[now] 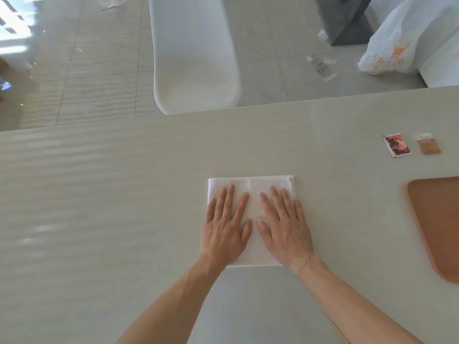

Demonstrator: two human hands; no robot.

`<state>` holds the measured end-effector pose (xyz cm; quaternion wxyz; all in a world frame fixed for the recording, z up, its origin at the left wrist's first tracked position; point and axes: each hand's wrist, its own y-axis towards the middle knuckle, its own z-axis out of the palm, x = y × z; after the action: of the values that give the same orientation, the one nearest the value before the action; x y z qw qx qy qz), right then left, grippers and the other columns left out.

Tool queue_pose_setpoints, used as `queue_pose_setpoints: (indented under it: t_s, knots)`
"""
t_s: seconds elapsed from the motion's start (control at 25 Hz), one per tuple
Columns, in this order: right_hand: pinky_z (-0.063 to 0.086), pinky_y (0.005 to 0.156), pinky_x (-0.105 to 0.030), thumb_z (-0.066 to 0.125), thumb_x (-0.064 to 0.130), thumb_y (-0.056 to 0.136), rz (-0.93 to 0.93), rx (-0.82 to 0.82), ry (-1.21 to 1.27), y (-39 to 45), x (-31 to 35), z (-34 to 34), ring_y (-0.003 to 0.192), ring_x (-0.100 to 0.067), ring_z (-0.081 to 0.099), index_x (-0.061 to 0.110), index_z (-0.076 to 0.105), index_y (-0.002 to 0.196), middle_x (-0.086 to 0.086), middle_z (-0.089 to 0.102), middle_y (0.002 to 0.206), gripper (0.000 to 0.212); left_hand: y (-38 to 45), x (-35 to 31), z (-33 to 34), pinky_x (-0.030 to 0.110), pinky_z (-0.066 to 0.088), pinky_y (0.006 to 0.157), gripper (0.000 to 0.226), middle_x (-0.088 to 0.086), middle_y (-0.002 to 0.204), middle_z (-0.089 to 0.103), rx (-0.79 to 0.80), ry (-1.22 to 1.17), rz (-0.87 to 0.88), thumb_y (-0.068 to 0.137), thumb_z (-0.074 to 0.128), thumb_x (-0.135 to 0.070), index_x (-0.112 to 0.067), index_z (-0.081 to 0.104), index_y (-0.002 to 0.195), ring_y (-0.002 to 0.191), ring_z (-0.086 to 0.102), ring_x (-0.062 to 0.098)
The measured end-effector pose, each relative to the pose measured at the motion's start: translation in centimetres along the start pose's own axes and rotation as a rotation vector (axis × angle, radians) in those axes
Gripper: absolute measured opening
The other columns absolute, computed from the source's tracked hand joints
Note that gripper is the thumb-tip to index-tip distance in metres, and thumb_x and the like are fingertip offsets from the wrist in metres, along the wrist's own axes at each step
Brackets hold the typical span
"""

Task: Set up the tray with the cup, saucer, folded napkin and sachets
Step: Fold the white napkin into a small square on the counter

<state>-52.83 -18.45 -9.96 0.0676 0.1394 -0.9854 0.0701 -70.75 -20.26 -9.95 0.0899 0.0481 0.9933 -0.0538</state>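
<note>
A white folded napkin (253, 184) lies flat on the pale table (99, 207) in front of me. My left hand (224, 227) presses flat on its left half, fingers spread. My right hand (283, 227) presses flat on its right half, fingers spread too; a round plaster sits on that wrist. Neither hand holds anything. A brown tray (439, 224) lies at the right edge, cut off by the frame. Beyond it lie two sachets: a red-and-black one (397, 146) and a clear one with brown granules (429, 145). No cup or saucer is in view.
A white chair (196, 58) stands past the table's far edge. On the grey floor lie scraps of clear wrapping (321, 67). A white plastic bag with orange print (397, 45) sits at the far right, next to a dark stand (347, 23).
</note>
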Motion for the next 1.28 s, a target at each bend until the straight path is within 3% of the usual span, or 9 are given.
queue_pose_setpoints:
  t_s: [0.4,0.56,0.68,0.8,0.96,1.04,1.16,1.2,1.28]
  knots:
    - [0.009,0.120,-0.052,0.028,0.052,0.095,-0.011,0.024,-0.034,-1.1,-0.9,0.3,0.151,-0.019,0.004,0.028,0.011,0.155,0.003,0.009,0.164,0.066,-0.7,1.6,0.2,0.044,0.009,0.122,0.070,0.018,0.163,0.009,0.011,0.029,0.031,0.097,0.028,-0.055,-0.018,0.018,0.155,0.151,0.002,0.029]
    - [0.008,0.120,-0.055,0.025,0.048,0.096,0.000,0.046,-0.069,-0.9,-0.3,-1.3,0.151,-0.020,0.010,0.026,0.017,0.154,0.002,0.013,0.164,0.062,-0.7,1.3,-1.2,0.046,0.011,0.122,0.067,0.015,0.163,0.009,0.050,0.003,0.014,0.097,0.027,-0.052,-0.019,0.019,0.155,0.151,0.004,0.028]
    - [0.011,0.120,-0.055,0.027,0.038,0.099,0.060,-0.030,-0.007,-1.3,2.2,-1.3,0.150,-0.025,0.015,0.019,0.029,0.151,-0.002,0.023,0.161,0.056,-1.6,0.1,-1.4,0.050,0.020,0.120,0.058,0.012,0.162,0.019,0.013,-0.052,-0.007,0.100,0.028,-0.039,-0.014,0.029,0.152,0.150,0.014,0.028]
    - [0.014,0.120,-0.053,0.027,0.036,0.100,0.001,-0.037,0.025,-2.3,4.5,0.2,0.151,-0.028,0.006,0.024,0.017,0.154,-0.003,0.013,0.164,0.055,-2.8,-0.4,-0.3,0.049,0.021,0.119,0.055,0.009,0.162,0.019,-0.012,-0.052,0.020,0.101,0.027,-0.033,-0.013,0.030,0.152,0.150,0.014,0.026]
    - [0.009,0.120,-0.051,0.021,0.042,0.100,0.046,-0.002,0.009,-2.1,4.4,0.9,0.151,-0.027,0.000,0.033,0.005,0.154,0.000,0.004,0.165,0.057,-2.8,0.1,0.0,0.046,0.008,0.121,0.057,0.005,0.164,0.005,0.009,-0.017,-0.001,0.101,0.019,-0.036,-0.018,0.016,0.156,0.151,0.002,0.025]
    - [0.013,0.119,-0.051,0.022,0.042,0.099,0.036,0.003,-0.008,-2.4,4.5,0.7,0.151,-0.028,0.006,0.032,0.010,0.154,-0.001,0.010,0.164,0.057,-3.1,-0.1,-0.1,0.047,0.012,0.120,0.058,0.006,0.164,0.007,0.020,-0.023,0.012,0.101,0.020,-0.037,-0.018,0.018,0.155,0.151,0.006,0.027]
    - [0.028,0.111,-0.047,0.033,0.040,0.097,0.012,-0.055,0.009,-0.5,3.7,-0.5,0.141,-0.031,0.034,0.027,0.036,0.147,-0.004,0.036,0.155,0.051,-1.4,0.9,-1.2,0.046,0.032,0.114,0.056,0.012,0.156,0.035,-0.018,-0.061,0.033,0.098,0.034,-0.038,-0.014,0.037,0.149,0.143,0.034,0.032]
    - [0.027,0.111,-0.048,0.036,0.039,0.096,0.023,-0.080,0.012,0.8,3.2,-0.9,0.141,-0.031,0.035,0.025,0.039,0.145,-0.004,0.038,0.154,0.051,-0.2,1.5,-1.5,0.046,0.034,0.113,0.056,0.014,0.153,0.040,-0.032,-0.059,0.027,0.097,0.036,-0.037,-0.013,0.039,0.148,0.140,0.037,0.033]
    - [0.014,0.118,-0.052,0.034,0.043,0.097,0.057,-0.072,-0.014,3.1,2.1,-1.3,0.147,-0.030,0.021,0.023,0.029,0.150,-0.005,0.027,0.160,0.057,2.1,2.8,-2.0,0.048,0.023,0.119,0.059,0.016,0.158,0.029,-0.029,-0.024,-0.007,0.099,0.032,-0.038,-0.011,0.029,0.152,0.146,0.026,0.033]
